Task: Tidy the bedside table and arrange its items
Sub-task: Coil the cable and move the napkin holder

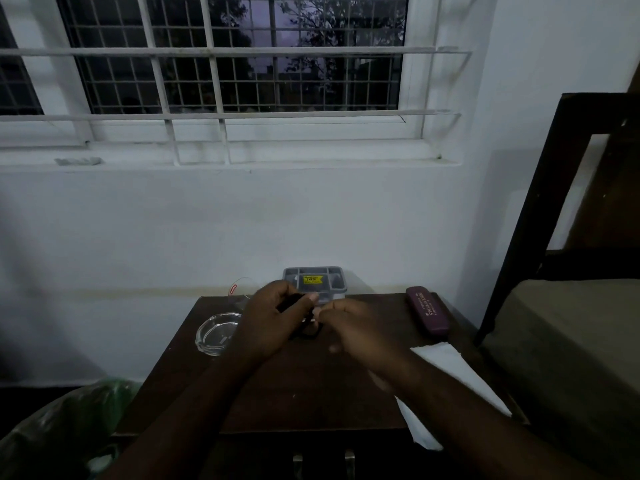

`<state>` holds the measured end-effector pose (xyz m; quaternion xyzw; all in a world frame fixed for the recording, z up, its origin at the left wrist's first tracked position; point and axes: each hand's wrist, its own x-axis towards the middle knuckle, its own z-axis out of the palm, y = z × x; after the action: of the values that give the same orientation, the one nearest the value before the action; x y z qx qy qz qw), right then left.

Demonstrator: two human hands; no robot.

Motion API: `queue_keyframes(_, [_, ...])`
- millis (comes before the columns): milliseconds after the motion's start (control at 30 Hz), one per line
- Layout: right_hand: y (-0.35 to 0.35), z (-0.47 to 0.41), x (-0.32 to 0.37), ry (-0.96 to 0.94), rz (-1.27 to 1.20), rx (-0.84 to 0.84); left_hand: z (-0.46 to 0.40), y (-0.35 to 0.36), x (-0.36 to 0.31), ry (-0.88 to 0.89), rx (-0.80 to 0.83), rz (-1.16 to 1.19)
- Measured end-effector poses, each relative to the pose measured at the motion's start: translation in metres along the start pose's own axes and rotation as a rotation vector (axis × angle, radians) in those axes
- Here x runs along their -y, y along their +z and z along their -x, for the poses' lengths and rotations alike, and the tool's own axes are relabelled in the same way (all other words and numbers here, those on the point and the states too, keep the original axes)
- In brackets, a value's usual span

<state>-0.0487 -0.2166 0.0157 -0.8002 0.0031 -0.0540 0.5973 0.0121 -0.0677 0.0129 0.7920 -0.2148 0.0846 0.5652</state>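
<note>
Both hands meet over the middle of the dark wooden bedside table (311,393). My left hand (273,320) grips one arm of a pair of black-framed glasses (306,332). My right hand (353,330) pinches the other side of the glasses; most of the frame is hidden between the hands. A grey compartment organiser (332,277) with a yellow sticker stands at the table's back edge against the wall. On the left sits a clear glass ashtray (216,334). A maroon glasses case (427,311) lies shut at the back right. A white tissue (446,382) lies under my right forearm.
A clear glass (240,289) with a red label stands at the back left by the wall. A dark bed frame (540,216) with a mattress is close on the right. A green plastic bag (69,417) sits low on the left. Drawer handles (323,464) show below the table front.
</note>
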Motion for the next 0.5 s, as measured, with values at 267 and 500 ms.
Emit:
queue_keyframes(267, [-0.02,0.004,0.01,0.091,-0.32,0.232,-0.003,-0.021,-0.003,-0.056,0.137,0.016])
queue_keyframes(500, [-0.032,-0.01,-0.011,-0.528,0.516,-0.038,0.004,0.007,0.002,-0.414,0.093,0.848])
